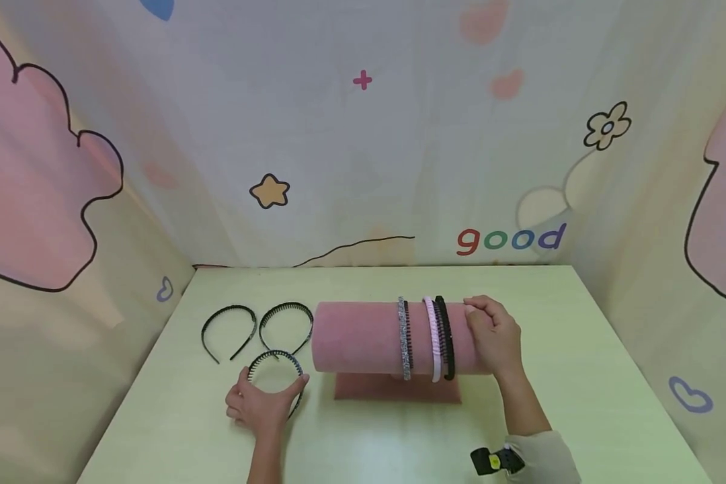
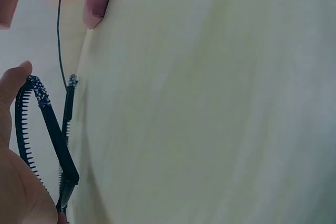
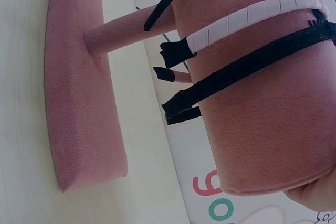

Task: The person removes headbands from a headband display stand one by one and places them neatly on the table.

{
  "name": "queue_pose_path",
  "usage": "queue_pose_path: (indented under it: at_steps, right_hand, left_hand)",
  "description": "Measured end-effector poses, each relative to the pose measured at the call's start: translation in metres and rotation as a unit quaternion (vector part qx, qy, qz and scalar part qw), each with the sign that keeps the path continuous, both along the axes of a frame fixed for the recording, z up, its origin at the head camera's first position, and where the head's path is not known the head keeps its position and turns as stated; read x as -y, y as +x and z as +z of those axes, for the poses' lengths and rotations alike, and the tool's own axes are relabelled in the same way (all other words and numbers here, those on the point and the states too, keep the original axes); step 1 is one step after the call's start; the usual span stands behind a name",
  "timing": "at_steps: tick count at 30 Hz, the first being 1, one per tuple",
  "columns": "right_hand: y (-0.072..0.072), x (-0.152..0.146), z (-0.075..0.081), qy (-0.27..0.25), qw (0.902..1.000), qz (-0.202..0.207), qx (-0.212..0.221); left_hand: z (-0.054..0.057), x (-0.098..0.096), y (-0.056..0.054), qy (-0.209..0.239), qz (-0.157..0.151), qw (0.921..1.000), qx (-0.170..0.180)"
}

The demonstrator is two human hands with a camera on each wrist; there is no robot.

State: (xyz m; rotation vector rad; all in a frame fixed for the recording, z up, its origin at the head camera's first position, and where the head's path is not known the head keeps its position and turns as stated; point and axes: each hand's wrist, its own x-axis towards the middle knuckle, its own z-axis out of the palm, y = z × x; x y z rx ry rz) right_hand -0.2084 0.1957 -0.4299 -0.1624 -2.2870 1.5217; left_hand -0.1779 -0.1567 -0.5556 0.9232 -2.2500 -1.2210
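My left hand [image 1: 263,407] holds a dark toothed headband [image 1: 275,353] at the left of the table, thumb on one side and fingers on the other. The left wrist view shows speckled glitter on part of this headband [image 2: 55,135]. Beside it stands a pink headband stand, a fabric-covered roll [image 1: 353,336] on a flat base [image 1: 396,390]. Around the roll sit a silver glitter headband [image 1: 404,339], a pale pink one [image 1: 432,339] and a black one [image 1: 450,343]. My right hand [image 1: 497,336] grips the roll's right end; its fingers are partly hidden.
Two more dark headbands lie behind my left hand: a thin one [image 1: 228,308] at far left and a toothed one [image 1: 287,305] close to the roll. A pale table [image 1: 581,376] carries everything. Printed cloth [image 1: 363,148] hangs behind and along both sides.
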Motion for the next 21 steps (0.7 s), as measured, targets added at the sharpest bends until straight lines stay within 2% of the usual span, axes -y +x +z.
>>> queue_pose_path:
  at_steps: [7,12,21]
  right_hand:
    - [-0.0003,-0.0018,-0.0024,0.006,0.9999,0.0,-0.01]
    - [0.0011,-0.0016,-0.0029,0.0,0.9999,-0.002,0.012]
    - [0.0,0.0003,-0.0023,-0.001,0.9997,0.0,0.024]
  left_hand:
    - [-0.0056,-0.0038,-0.0035,0.012,0.014,0.9997,0.018]
    - [-0.0048,-0.0045,-0.0039,0.012,0.017,0.9987,0.046]
    - [-0.0034,-0.0028,-0.0063,-0.007,-0.008,0.9944,0.105]
